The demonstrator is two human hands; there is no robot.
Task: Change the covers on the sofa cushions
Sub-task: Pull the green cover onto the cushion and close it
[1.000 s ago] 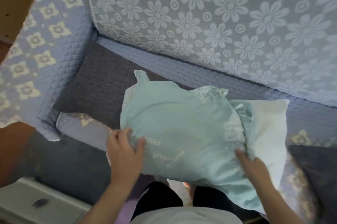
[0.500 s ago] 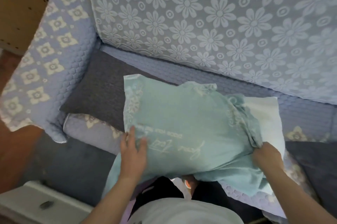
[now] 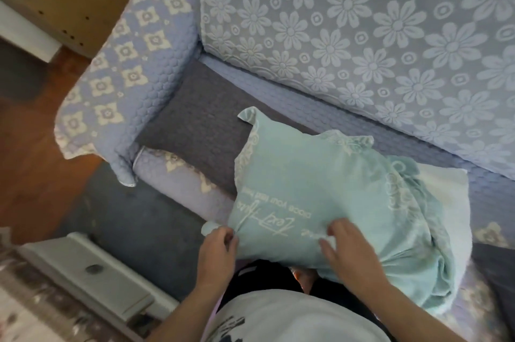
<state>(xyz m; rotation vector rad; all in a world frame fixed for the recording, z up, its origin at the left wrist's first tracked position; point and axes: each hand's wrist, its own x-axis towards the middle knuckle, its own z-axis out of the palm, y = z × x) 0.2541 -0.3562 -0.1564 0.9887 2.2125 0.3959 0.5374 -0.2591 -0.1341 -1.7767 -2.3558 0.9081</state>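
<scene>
A pale green cushion cover (image 3: 312, 188) with white lettering and embroidered edges lies on the sofa seat, pulled most of the way over a white cushion (image 3: 443, 202) whose right end sticks out. My left hand (image 3: 220, 247) pinches the cover's near left corner. My right hand (image 3: 348, 249) lies on the near edge of the cover with its fingers spread, pressing down. The cover is bunched in folds at its right end (image 3: 434, 266).
The sofa has a flowered lace backrest (image 3: 362, 35), a quilted blue armrest (image 3: 125, 71) at the left and a grey seat pad (image 3: 200, 119). A dark grey cushion (image 3: 496, 266) sits at the right edge. A white low cabinet (image 3: 92, 275) stands at lower left.
My right hand has left the bunched right end and come to the near edge in the middle. My left hand has shifted to the near left corner. The cover sits further right over the cushion.
</scene>
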